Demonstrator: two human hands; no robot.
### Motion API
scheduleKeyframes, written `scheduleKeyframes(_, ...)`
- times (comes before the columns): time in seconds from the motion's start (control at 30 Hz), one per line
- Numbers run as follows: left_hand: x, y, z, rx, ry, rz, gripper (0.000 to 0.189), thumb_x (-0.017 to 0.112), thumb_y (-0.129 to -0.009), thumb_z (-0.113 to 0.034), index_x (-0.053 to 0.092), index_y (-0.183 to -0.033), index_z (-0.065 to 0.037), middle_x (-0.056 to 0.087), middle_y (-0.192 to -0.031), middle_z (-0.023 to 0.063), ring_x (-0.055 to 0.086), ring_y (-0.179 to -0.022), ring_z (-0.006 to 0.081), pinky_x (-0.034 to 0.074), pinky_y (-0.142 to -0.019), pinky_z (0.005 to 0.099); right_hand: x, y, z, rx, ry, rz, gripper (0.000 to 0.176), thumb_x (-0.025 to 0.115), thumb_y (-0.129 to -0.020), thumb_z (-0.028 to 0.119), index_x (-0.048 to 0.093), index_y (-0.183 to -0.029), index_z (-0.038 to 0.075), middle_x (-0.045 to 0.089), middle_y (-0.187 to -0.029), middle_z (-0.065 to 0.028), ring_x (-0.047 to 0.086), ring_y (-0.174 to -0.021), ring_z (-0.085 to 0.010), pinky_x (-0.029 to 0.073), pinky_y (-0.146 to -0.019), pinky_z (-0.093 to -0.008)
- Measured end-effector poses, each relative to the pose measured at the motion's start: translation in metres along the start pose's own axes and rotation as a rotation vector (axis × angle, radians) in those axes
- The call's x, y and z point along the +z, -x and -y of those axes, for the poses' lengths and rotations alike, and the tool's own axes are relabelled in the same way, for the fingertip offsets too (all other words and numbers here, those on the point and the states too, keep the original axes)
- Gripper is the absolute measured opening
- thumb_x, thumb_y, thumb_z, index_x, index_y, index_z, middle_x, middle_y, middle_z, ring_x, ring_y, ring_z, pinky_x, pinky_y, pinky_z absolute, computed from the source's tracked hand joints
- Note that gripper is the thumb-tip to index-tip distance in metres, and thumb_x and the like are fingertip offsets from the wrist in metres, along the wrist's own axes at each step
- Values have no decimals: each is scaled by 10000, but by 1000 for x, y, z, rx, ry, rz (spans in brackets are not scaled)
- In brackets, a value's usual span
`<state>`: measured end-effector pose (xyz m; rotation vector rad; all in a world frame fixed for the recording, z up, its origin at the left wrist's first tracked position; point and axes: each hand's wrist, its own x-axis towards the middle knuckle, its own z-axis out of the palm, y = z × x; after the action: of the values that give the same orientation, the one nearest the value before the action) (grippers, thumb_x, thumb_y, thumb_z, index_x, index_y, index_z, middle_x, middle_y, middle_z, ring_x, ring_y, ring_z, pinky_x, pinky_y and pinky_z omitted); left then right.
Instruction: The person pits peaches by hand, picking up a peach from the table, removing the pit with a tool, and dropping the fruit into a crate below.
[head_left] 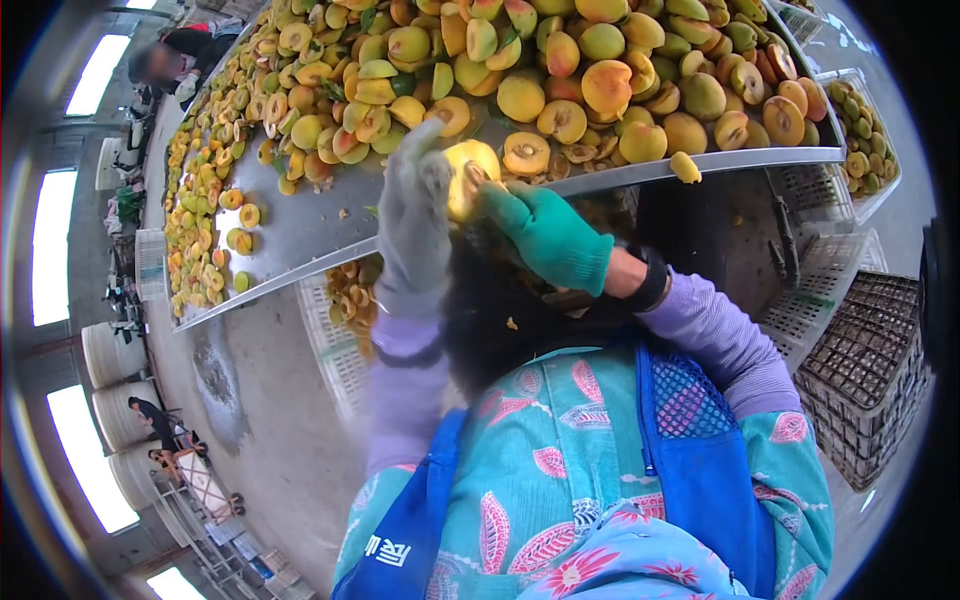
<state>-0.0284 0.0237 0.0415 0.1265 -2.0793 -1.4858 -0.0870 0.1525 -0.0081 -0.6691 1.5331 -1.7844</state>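
My left hand (412,205), in a grey glove blurred by motion, is closed around the left side of a yellow peach half (470,160). The brown hollow of its cut face turns toward my right hand (555,235), which wears a green glove. Its thumb and fingers are closed against that cut face; whether they also hold a small tool is hidden. Both hands are above the front rim of a metal table (330,262) heaped with whole and halved peaches (400,90). A cut peach half (526,153) lies just beyond my right hand.
A white crate (335,345) with peach pieces is below the table rim. Crates (865,370) stand at right, and a peach-filled basket (865,140) is beyond the table's right end. Another person (180,60) is at the far left end; people with a cart (205,485) are farther off.
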Motion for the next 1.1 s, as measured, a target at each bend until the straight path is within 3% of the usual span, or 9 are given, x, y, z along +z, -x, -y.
scheduleKeyframes(0.13,21,27,28,-100,-52,-206,300,488,-989,-144,512,-1216,50,592,-1141,119,575,-939,159,476,-811,282,10,9,37,596,-392,59,456,449,-974,509,565,-914,72,466,-567,-3,422,-427,-107,324,-390,-273)
scheduleKeyframes(0.23,-5,21,48,280,-561,13,274,487,-982,-148,557,-1153,54,635,-1038,126,608,-920,190,495,-791,306,7,6,5,303,-55,122,466,443,-968,531,546,-879,85,464,-568,-7,417,-422,-120,349,-391,-286)
scheduleKeyframes(0.37,-12,5,37,-345,209,39,269,498,-964,-193,593,-1055,41,648,-1039,165,639,-847,230,522,-772,312,3,6,33,466,-194,197,475,427,-985,494,568,-960,41,493,-611,-52,470,-475,-166,399,-433,-331)
scheduleKeyframes(0.47,9,5,38,195,-356,-113,270,488,-971,-193,590,-1060,40,648,-1054,162,634,-871,230,525,-777,320,20,7,32,395,-129,14,490,428,-990,473,585,-1001,8,548,-674,-91,528,-567,-189,433,-512,-330)
scheduleKeyframes(0.5,18,9,36,265,-371,-200,254,492,-968,-176,588,-1062,39,642,-1075,165,628,-899,235,528,-785,332,34,9,10,47,34,-191,507,431,-986,478,601,-966,0,587,-705,-103,581,-645,-193,453,-586,-310)
scheduleKeyframes(0.7,21,19,46,239,-386,-236,225,547,-933,-148,589,-1066,28,635,-1087,153,630,-924,242,528,-803,351,23,5,-2,47,347,-181,532,406,-985,492,595,-1001,-5,623,-770,-183,648,-733,-286,480,-658,-365)
scheduleKeyframes(0.8,12,17,45,358,-529,-141,233,538,-953,-168,590,-1078,21,627,-1092,146,629,-926,232,527,-808,347,6,4,38,527,97,120,548,391,-985,501,588,-1037,-7,631,-821,-225,635,-757,-361,482,-646,-417)
scheduleKeyframes(1.0,18,19,30,40,-19,-224,227,577,-918,-119,593,-1100,15,622,-1091,146,629,-920,229,521,-807,336,4,12,0,-149,412,-64,506,408,-988,461,590,-1009,-11,625,-857,-224,607,-770,-398,470,-668,-446)
scheduleKeyframes(1.1,17,22,38,23,-1,-239,232,573,-920,-114,587,-1110,16,620,-1075,142,624,-932,229,519,-819,339,9,10,4,16,288,-95,507,407,-990,457,582,-1016,-19,619,-861,-231,598,-791,-415,466,-708,-452)
